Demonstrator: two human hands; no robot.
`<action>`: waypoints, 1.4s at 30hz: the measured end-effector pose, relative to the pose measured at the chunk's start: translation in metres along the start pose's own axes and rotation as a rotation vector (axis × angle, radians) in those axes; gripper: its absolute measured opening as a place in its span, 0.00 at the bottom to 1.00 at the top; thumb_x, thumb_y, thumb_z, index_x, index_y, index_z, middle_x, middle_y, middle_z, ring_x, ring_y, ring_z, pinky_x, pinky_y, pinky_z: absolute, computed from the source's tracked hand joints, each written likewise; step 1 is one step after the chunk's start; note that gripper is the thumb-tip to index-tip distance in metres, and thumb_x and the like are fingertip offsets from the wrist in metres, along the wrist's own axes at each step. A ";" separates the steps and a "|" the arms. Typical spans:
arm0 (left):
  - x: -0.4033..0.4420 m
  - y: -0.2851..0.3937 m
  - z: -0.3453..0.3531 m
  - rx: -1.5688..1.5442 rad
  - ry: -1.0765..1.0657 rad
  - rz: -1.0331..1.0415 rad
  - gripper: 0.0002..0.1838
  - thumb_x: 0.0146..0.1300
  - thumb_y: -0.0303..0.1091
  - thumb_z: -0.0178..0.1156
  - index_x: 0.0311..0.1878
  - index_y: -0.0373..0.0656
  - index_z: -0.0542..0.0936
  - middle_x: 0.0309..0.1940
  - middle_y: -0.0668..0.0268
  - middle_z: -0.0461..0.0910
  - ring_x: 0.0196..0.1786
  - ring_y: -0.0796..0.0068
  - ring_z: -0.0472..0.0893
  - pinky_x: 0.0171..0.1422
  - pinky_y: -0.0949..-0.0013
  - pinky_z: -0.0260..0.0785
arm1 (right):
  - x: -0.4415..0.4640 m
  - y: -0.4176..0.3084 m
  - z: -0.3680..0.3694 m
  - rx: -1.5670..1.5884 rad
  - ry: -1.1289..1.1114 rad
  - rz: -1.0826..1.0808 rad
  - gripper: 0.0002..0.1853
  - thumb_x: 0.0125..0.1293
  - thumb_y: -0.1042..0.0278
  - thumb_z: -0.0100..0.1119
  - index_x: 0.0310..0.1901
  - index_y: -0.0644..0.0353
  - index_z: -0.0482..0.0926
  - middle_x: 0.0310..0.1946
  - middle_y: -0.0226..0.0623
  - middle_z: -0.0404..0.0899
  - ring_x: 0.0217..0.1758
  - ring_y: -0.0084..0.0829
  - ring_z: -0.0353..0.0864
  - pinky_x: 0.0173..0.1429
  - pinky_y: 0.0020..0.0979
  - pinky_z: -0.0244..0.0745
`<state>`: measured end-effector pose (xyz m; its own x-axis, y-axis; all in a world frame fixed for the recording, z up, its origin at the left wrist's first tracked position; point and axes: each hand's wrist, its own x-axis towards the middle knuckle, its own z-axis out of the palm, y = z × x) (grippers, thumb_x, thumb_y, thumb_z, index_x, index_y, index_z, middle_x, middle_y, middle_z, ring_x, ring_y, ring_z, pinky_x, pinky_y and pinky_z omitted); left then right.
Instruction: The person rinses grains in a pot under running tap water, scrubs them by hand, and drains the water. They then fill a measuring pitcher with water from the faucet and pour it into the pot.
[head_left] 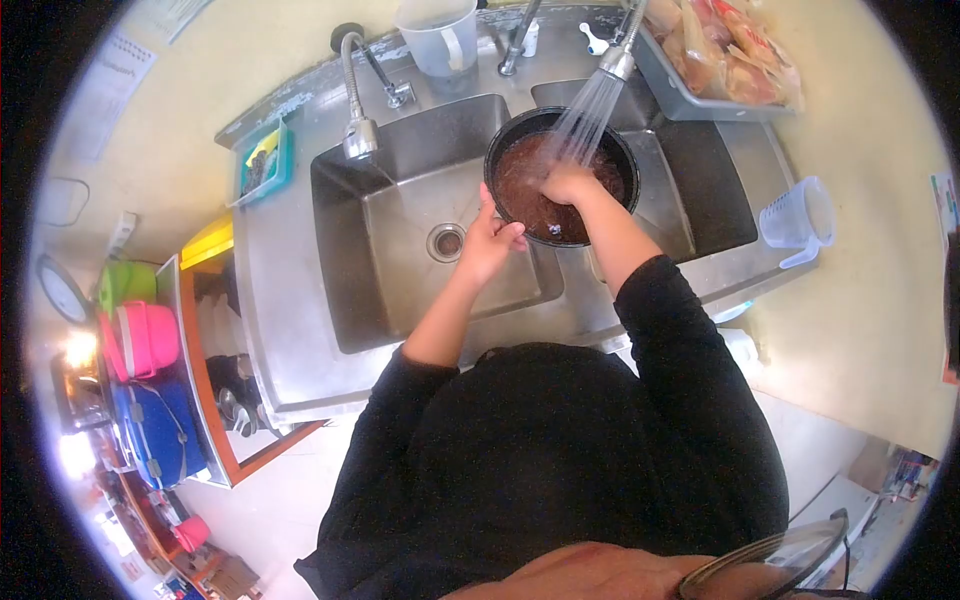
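A round black pot (632,170) sits over the divider between the two sink basins, holding reddish-brown liquid. Water sprays into it from the right faucet head (617,64). My right hand (568,184) reaches into the pot under the spray, its fingertips hidden in the liquid. My left hand (489,240) is at the pot's lower left rim, thumb and fingers apart, with fingers at the outside of the rim.
The left basin (400,280) has a drain, with another faucet head (360,138) above it. Behind stands a clear jug (440,40). A grey tray (700,105) of bagged meat is at the upper right, a measuring jug (798,220) at the right edge, and a teal container (285,165) at left.
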<state>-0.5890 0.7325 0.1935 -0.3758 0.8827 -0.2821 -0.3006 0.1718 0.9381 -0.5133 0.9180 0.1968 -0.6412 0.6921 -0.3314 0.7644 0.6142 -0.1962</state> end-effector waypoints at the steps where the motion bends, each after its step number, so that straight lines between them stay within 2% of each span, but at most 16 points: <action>1: 0.000 0.000 0.000 0.004 0.002 0.002 0.46 0.66 0.22 0.52 0.74 0.52 0.30 0.36 0.58 0.76 0.35 0.71 0.77 0.43 0.65 0.77 | 0.005 0.002 -0.002 0.009 -0.118 -0.074 0.32 0.60 0.45 0.52 0.62 0.56 0.69 0.57 0.52 0.73 0.62 0.45 0.71 0.66 0.38 0.63; 2: 0.000 0.000 0.000 0.009 0.003 0.005 0.46 0.66 0.22 0.52 0.74 0.52 0.30 0.36 0.58 0.76 0.35 0.71 0.77 0.43 0.65 0.77 | 0.007 0.002 -0.004 0.017 -0.234 -0.147 0.33 0.60 0.45 0.51 0.62 0.58 0.70 0.57 0.52 0.73 0.62 0.45 0.71 0.66 0.38 0.63; 5: 0.000 -0.001 0.000 0.022 -0.010 0.029 0.45 0.66 0.22 0.51 0.74 0.51 0.30 0.36 0.58 0.76 0.35 0.71 0.77 0.43 0.65 0.77 | 0.007 -0.001 -0.004 0.027 -0.373 -0.166 0.32 0.59 0.46 0.52 0.60 0.60 0.72 0.58 0.52 0.72 0.62 0.45 0.71 0.66 0.37 0.63; 11: 0.001 -0.001 0.000 0.022 -0.007 0.022 0.46 0.66 0.22 0.51 0.74 0.51 0.29 0.36 0.58 0.76 0.35 0.71 0.77 0.43 0.65 0.77 | 0.011 0.005 -0.001 0.196 -0.477 -0.296 0.31 0.56 0.50 0.56 0.57 0.61 0.74 0.55 0.50 0.75 0.58 0.44 0.74 0.62 0.36 0.66; 14: 0.000 0.001 0.000 0.033 0.003 0.004 0.46 0.66 0.22 0.52 0.74 0.52 0.29 0.37 0.57 0.76 0.35 0.71 0.77 0.43 0.66 0.77 | 0.003 0.001 -0.012 0.310 -0.499 -0.316 0.29 0.51 0.59 0.63 0.56 0.60 0.75 0.51 0.48 0.78 0.56 0.42 0.75 0.60 0.34 0.68; 17: -0.001 0.001 0.002 0.032 0.019 0.025 0.47 0.65 0.22 0.53 0.73 0.47 0.29 0.33 0.58 0.77 0.33 0.72 0.79 0.41 0.68 0.77 | 0.019 0.004 0.011 0.520 -0.433 -0.465 0.31 0.45 0.67 0.67 0.56 0.56 0.76 0.49 0.46 0.79 0.56 0.40 0.76 0.59 0.34 0.69; 18: -0.002 0.001 0.002 0.030 0.025 0.036 0.47 0.65 0.22 0.54 0.73 0.44 0.29 0.32 0.58 0.77 0.33 0.72 0.80 0.40 0.69 0.77 | 0.016 0.003 0.010 0.479 -0.336 -0.509 0.32 0.45 0.67 0.68 0.57 0.55 0.75 0.49 0.46 0.79 0.56 0.40 0.75 0.60 0.34 0.69; 20: -0.001 -0.001 0.000 0.043 0.004 0.024 0.47 0.66 0.23 0.53 0.73 0.50 0.28 0.35 0.57 0.77 0.35 0.71 0.78 0.42 0.67 0.77 | 0.006 0.000 0.007 0.398 -0.139 -0.591 0.34 0.43 0.68 0.68 0.58 0.52 0.75 0.50 0.47 0.78 0.58 0.41 0.75 0.60 0.35 0.68; 23: 0.000 -0.002 -0.003 0.037 -0.024 0.017 0.47 0.67 0.23 0.52 0.73 0.53 0.27 0.37 0.57 0.76 0.35 0.70 0.78 0.43 0.65 0.77 | -0.008 -0.003 0.010 0.082 0.084 -0.588 0.36 0.43 0.68 0.67 0.61 0.51 0.72 0.52 0.49 0.77 0.60 0.43 0.73 0.61 0.36 0.68; 27: -0.002 0.000 0.003 -0.020 0.016 0.043 0.47 0.64 0.22 0.53 0.73 0.46 0.28 0.34 0.57 0.78 0.33 0.72 0.79 0.40 0.69 0.77 | -0.013 -0.012 0.003 -0.026 -0.174 -0.468 0.37 0.44 0.69 0.66 0.62 0.50 0.70 0.55 0.51 0.74 0.60 0.45 0.73 0.60 0.36 0.69; 29: -0.002 0.001 0.003 0.026 0.012 0.015 0.47 0.66 0.22 0.52 0.73 0.52 0.28 0.36 0.57 0.77 0.34 0.70 0.79 0.42 0.66 0.77 | -0.011 -0.017 0.001 0.019 -0.341 -0.359 0.37 0.43 0.69 0.66 0.62 0.51 0.70 0.56 0.52 0.73 0.59 0.46 0.74 0.59 0.37 0.70; 32: 0.000 0.000 0.000 0.034 -0.003 0.008 0.47 0.66 0.22 0.51 0.73 0.55 0.27 0.37 0.57 0.76 0.35 0.69 0.78 0.43 0.65 0.77 | -0.002 -0.025 0.001 -0.190 -0.521 -0.353 0.37 0.43 0.71 0.65 0.61 0.52 0.70 0.55 0.52 0.74 0.58 0.46 0.75 0.57 0.39 0.71; 35: 0.000 -0.001 0.000 -0.002 0.010 0.017 0.48 0.65 0.21 0.52 0.73 0.52 0.27 0.35 0.57 0.77 0.34 0.71 0.78 0.41 0.66 0.78 | 0.017 -0.005 0.043 -0.112 -0.222 -0.485 0.25 0.43 0.73 0.62 0.49 0.61 0.79 0.43 0.52 0.80 0.48 0.47 0.80 0.51 0.40 0.74; 38: -0.004 0.004 0.005 -0.008 0.056 -0.006 0.49 0.64 0.21 0.54 0.73 0.50 0.28 0.33 0.58 0.77 0.33 0.72 0.78 0.40 0.68 0.77 | 0.016 0.004 0.033 -0.019 -0.260 -0.631 0.28 0.45 0.74 0.62 0.53 0.54 0.77 0.47 0.50 0.79 0.54 0.47 0.77 0.55 0.41 0.72; 41: -0.006 0.005 0.005 0.155 0.086 -0.002 0.49 0.64 0.23 0.55 0.74 0.54 0.28 0.38 0.59 0.77 0.35 0.71 0.78 0.42 0.67 0.74 | -0.006 -0.010 -0.002 0.031 -0.344 -0.409 0.27 0.48 0.72 0.61 0.55 0.53 0.75 0.47 0.50 0.79 0.54 0.47 0.77 0.56 0.40 0.71; 42: -0.005 0.005 0.004 0.232 0.096 0.009 0.49 0.64 0.25 0.55 0.74 0.56 0.28 0.40 0.60 0.76 0.36 0.70 0.78 0.43 0.66 0.73 | -0.005 -0.008 -0.001 0.053 -0.254 -0.407 0.27 0.49 0.71 0.60 0.55 0.53 0.75 0.47 0.50 0.79 0.54 0.46 0.77 0.56 0.40 0.72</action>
<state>-0.5853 0.7301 0.2005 -0.4621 0.8411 -0.2810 -0.0914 0.2700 0.9585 -0.5160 0.9099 0.2015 -0.8571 0.2813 -0.4315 0.4616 0.7913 -0.4010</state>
